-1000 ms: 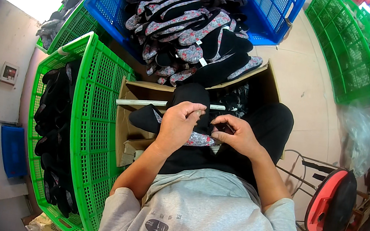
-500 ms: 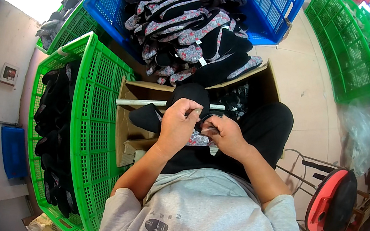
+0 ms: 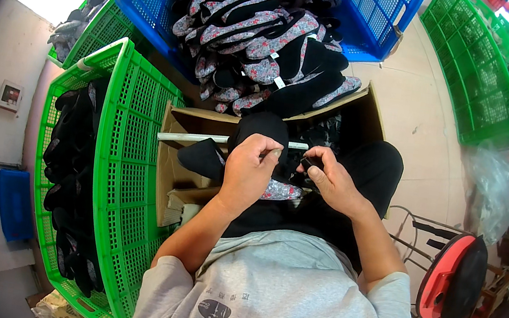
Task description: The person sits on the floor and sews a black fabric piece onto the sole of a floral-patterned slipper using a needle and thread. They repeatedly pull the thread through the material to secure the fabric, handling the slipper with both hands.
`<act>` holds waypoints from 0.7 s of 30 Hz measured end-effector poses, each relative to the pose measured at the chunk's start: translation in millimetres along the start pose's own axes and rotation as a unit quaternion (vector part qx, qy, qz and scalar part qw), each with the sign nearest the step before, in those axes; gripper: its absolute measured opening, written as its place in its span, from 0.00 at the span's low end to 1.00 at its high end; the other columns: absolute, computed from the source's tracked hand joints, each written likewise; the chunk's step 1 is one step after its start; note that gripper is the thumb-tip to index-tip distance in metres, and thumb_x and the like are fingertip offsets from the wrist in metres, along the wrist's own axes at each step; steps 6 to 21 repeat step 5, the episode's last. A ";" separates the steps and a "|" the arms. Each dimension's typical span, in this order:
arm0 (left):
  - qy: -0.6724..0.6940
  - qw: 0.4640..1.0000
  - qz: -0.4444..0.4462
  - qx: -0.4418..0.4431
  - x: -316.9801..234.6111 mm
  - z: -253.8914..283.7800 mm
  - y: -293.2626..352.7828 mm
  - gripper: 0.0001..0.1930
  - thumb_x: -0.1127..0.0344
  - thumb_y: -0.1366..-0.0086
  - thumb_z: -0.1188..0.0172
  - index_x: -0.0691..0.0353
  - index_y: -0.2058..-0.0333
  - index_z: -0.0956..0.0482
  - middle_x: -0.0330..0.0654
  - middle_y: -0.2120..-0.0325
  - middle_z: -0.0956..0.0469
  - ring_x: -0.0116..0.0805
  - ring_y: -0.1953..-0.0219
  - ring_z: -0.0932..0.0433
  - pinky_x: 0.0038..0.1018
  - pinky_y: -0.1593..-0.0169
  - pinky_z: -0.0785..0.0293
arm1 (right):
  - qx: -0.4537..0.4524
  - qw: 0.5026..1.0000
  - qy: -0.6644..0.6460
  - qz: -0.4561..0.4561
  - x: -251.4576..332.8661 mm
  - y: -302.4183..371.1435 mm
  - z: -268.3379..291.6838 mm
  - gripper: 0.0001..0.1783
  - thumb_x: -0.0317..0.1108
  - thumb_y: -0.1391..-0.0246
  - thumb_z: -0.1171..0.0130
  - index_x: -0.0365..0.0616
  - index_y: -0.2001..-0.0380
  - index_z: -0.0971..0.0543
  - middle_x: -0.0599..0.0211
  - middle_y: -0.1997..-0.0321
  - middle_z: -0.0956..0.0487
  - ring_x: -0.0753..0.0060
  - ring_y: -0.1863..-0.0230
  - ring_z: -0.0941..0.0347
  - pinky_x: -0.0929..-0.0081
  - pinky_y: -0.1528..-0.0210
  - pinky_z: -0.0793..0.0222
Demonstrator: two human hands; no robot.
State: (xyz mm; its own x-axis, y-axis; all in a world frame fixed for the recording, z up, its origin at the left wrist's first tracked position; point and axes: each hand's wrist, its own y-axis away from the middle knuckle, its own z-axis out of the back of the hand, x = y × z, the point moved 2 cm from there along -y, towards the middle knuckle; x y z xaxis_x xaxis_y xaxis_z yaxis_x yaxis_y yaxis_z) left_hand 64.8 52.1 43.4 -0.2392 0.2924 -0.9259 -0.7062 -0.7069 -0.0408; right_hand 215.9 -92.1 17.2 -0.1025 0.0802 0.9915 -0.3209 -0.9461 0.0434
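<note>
My left hand (image 3: 251, 170) is closed, thumb and finger pinched together over my lap. It grips a fabric slipper (image 3: 202, 158), whose black end sticks out to the left of the hand. The slipper's floral grey-and-red part (image 3: 281, 191) shows to the right, below the fingers. A short way right of it, my right hand (image 3: 332, 180) is closed around a small dark tool (image 3: 308, 162), mostly covered by the fingers. The two hands are apart.
A cardboard box (image 3: 166, 175) with a pale rod (image 3: 195, 138) across it stands at my knees. Ahead, a blue crate (image 3: 369, 28) holds piled floral-and-black slippers (image 3: 265, 42). A green crate (image 3: 124, 192) with black slippers stands left; a red-and-black stool (image 3: 447, 277) is at right.
My right hand has moved away to the right and slightly up from the slipper, uncovering more of its floral part. My left hand has stayed nearly in place, still gripping the slipper.
</note>
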 end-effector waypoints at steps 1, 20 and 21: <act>-0.008 1.000 0.003 0.002 -0.4 0.3 -0.1 0.05 0.79 0.35 0.43 0.68 0.61 0.21 0.41 0.65 0.21 0.26 0.65 0.20 0.24 0.58 0.19 | 0.029 0.999 0.021 -0.021 -1.6 1.0 2.8 0.18 0.42 0.34 0.45 0.42 0.49 0.29 0.57 0.56 0.20 0.63 0.52 0.22 0.71 0.49 0.29; -0.022 1.000 0.006 0.008 -2.2 1.5 -1.1 0.05 0.78 0.35 0.42 0.67 0.61 0.20 0.42 0.64 0.21 0.27 0.65 0.20 0.26 0.55 0.20 | 0.124 0.981 0.148 0.007 11.3 5.4 5.1 0.21 0.40 0.33 0.46 0.44 0.43 0.34 0.64 0.55 0.21 0.69 0.53 0.24 0.72 0.47 0.30; -0.022 1.000 0.006 0.008 -2.2 1.5 -1.1 0.05 0.78 0.35 0.42 0.67 0.61 0.20 0.42 0.64 0.21 0.27 0.65 0.20 0.26 0.55 0.20 | 0.124 0.981 0.148 0.007 11.3 5.4 5.1 0.21 0.40 0.33 0.46 0.44 0.43 0.34 0.64 0.55 0.21 0.69 0.53 0.24 0.72 0.47 0.30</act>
